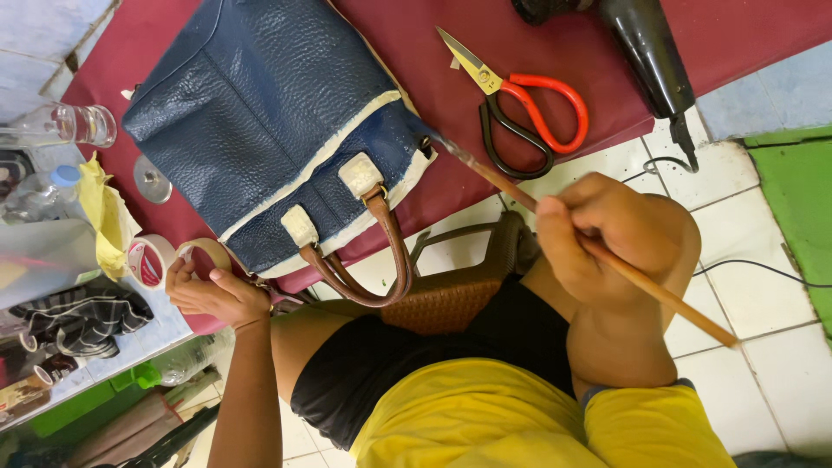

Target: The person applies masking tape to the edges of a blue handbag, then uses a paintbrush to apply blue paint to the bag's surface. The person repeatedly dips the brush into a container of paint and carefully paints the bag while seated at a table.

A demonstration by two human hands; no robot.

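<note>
Right grip [607,234] around brush [555,212], bag [269,113] beyond

Wooden-handled paintbrush [607,251] slanted, bristle tip touching navy leather handbag [269,113] lying flat on maroon table.

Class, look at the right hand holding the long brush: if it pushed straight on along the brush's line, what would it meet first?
Most likely the blue bag: the brush in the right hand already has its tip at the bag's corner, by the masked edge.

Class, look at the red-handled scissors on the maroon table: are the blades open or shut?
Shut. The red-handled scissors lie flat on the maroon table with both blades together in one point and the loops overlapping.
</note>
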